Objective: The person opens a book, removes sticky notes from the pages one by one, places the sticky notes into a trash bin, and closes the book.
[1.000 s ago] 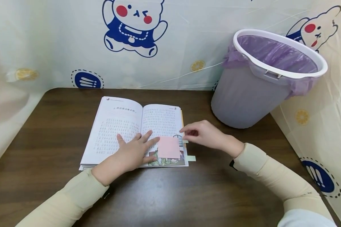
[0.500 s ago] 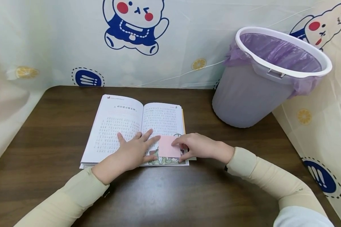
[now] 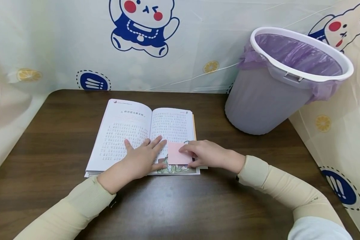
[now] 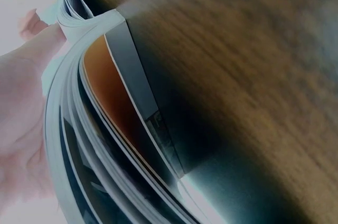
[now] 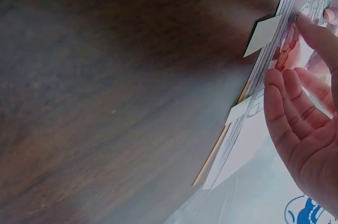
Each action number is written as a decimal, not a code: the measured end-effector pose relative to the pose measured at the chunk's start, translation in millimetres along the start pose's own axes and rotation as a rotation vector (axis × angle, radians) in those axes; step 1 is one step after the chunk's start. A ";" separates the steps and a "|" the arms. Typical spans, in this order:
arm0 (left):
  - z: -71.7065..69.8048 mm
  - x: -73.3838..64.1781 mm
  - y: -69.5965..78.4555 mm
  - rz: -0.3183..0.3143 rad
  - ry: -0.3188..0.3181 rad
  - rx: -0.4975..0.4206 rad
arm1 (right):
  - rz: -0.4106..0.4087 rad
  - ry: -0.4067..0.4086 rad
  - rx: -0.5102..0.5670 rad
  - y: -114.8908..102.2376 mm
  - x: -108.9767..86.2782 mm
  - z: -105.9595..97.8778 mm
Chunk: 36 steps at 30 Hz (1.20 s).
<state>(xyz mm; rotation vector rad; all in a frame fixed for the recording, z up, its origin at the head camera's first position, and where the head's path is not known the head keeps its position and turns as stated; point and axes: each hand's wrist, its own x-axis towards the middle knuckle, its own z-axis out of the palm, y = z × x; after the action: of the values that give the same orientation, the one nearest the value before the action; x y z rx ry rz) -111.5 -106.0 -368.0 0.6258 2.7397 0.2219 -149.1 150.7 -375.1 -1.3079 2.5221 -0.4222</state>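
Note:
An open book (image 3: 126,133) lies on the table, printed text on both pages and a coloured picture at the lower right. A square pink sticky note (image 3: 174,153) covers part of that picture. My left hand (image 3: 141,161) rests across the lower middle of the book with fingers spread; the left wrist view shows it beside the book's page edges (image 4: 84,102). My right hand (image 3: 208,154) reaches over the right page, index fingertip on the note and thumb near its lower right corner. In the right wrist view, this hand's (image 5: 311,123) fingers are loosely bent.
Two pale page tabs, an upper tab (image 5: 262,36) and a lower tab (image 5: 240,109) in the right wrist view, stick out from the book's edge. A grey bin (image 3: 258,100) with a purple liner stands at the back right. Patterned cloth (image 3: 198,40) hangs behind the table (image 3: 168,206).
My right hand has moved left from beside the book's right edge onto the pink note, its index fingertip then sliding slightly further left. My left hand has stayed on the book.

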 end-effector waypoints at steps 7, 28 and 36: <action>1.0 0.6 -0.1 0.000 0.002 0.004 | -0.017 0.021 -0.044 -1.0 -3.9 -1.9; 0.8 0.3 1.7 0.002 -0.003 -0.012 | -0.132 0.250 0.009 6.5 -20.1 -3.3; 0.4 -0.4 0.9 -0.002 -0.002 -0.010 | -0.127 0.286 0.000 5.9 -21.5 -3.1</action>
<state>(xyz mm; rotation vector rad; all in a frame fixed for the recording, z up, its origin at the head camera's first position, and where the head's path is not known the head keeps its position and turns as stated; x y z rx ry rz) -110.7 -105.3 -368.1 0.6209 2.7352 0.2337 -142.7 172.1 -372.3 -1.5084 2.6719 -0.6800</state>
